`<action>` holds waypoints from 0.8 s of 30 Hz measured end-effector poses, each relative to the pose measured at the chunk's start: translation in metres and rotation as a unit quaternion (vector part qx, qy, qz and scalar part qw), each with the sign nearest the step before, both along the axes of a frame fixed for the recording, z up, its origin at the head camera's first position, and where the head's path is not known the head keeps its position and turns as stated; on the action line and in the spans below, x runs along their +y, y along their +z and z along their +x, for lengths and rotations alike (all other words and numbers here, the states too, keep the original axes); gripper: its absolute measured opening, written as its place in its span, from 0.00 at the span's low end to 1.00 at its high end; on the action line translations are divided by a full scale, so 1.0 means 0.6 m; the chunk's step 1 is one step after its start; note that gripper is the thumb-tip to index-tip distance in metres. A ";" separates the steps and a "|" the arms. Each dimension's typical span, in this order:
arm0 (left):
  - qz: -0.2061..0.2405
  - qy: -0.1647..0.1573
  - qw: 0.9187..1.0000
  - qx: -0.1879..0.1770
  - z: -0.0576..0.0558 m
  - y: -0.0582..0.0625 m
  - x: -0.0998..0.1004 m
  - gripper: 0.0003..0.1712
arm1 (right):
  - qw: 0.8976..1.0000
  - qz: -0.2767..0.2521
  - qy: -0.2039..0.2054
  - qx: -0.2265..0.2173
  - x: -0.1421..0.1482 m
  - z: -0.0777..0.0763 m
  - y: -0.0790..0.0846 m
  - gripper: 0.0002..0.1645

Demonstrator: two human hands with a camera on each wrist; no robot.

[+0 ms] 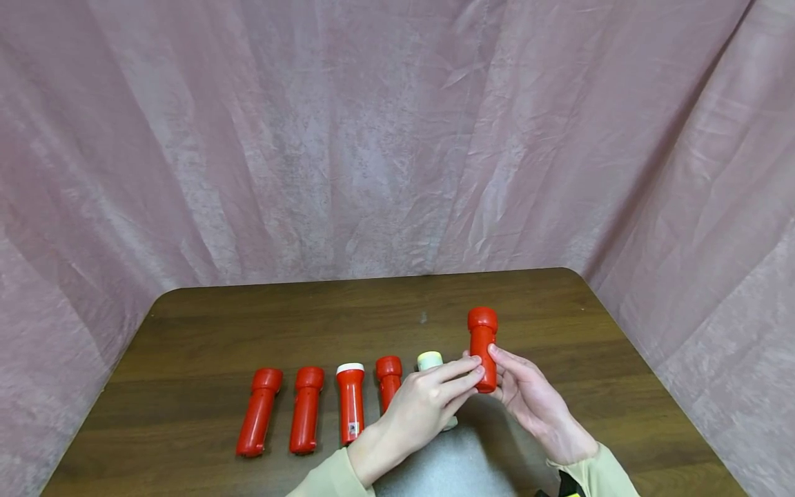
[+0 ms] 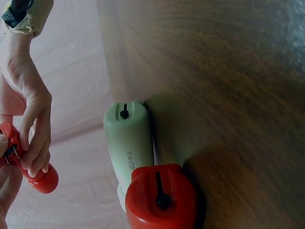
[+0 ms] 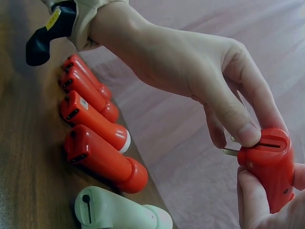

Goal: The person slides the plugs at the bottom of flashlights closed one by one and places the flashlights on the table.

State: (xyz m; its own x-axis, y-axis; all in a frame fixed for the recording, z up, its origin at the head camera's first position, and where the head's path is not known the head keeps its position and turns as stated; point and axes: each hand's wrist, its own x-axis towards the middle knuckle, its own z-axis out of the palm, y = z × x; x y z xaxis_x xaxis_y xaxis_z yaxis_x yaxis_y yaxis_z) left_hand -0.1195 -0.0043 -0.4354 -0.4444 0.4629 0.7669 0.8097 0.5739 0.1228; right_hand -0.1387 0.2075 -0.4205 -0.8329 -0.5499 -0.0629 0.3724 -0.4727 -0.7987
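Both hands hold one red flashlight [image 1: 482,345] over the right part of the table, head end up and away. My right hand [image 1: 534,404] grips its body, thumb along the side. My left hand [image 1: 425,400] pinches near the tail end; in the right wrist view its thumb [image 3: 245,131] presses at the slotted end. Thin metal plug prongs [image 3: 230,152] stick out beside that thumb. A pale green flashlight [image 3: 119,210] lies on the table, partly covered by the left hand in the head view.
Several red flashlights lie in a row to the left: one at the far left [image 1: 257,414], a second [image 1: 306,411], one with a white rim [image 1: 351,404] and another [image 1: 388,376] partly behind the left hand. A pink curtain [image 1: 373,138] surrounds the wooden table [image 1: 298,310].
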 end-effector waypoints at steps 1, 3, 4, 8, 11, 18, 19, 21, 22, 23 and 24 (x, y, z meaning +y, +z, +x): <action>0.000 0.000 1.000 0.001 0.000 -0.001 0.000 0.23 | 1.000 0.001 -0.001 0.002 -0.001 0.000 0.000 0.24; 0.000 -0.001 1.000 0.001 0.000 -0.001 -0.001 0.22 | 1.000 0.006 -0.001 0.007 -0.002 0.000 -0.001 0.25; 0.000 -0.001 1.000 0.001 0.000 -0.001 -0.002 0.22 | 1.000 0.007 -0.002 0.008 -0.002 0.000 -0.001 0.25; 0.001 0.000 1.000 0.001 0.000 -0.001 -0.003 0.22 | 1.000 0.016 -0.006 0.009 -0.004 0.001 -0.001 0.24; 0.000 0.001 1.000 0.003 0.002 -0.001 -0.003 0.22 | 1.000 0.017 -0.008 0.005 -0.005 0.003 0.000 0.24; -0.001 0.003 1.000 0.006 0.002 -0.002 -0.006 0.22 | 1.000 0.020 -0.013 0.005 -0.009 0.005 0.001 0.24; 0.000 0.002 1.000 0.006 0.001 -0.002 -0.007 0.22 | 1.000 0.021 -0.014 0.006 -0.009 0.005 0.001 0.24; 0.002 0.000 1.000 0.007 0.001 -0.002 -0.007 0.22 | 1.000 0.022 -0.015 0.008 -0.010 0.005 0.001 0.24; 0.003 -0.001 1.000 0.007 0.001 -0.002 -0.008 0.22 | 1.000 0.023 -0.014 0.008 -0.011 0.005 0.001 0.24; 0.003 -0.002 1.000 0.006 0.001 -0.002 -0.008 0.22 | 1.000 0.024 -0.015 0.009 -0.012 0.005 0.001 0.24; 0.004 -0.002 1.000 0.006 0.001 -0.002 -0.008 0.22 | 1.000 0.026 -0.016 0.008 -0.013 0.006 0.001 0.24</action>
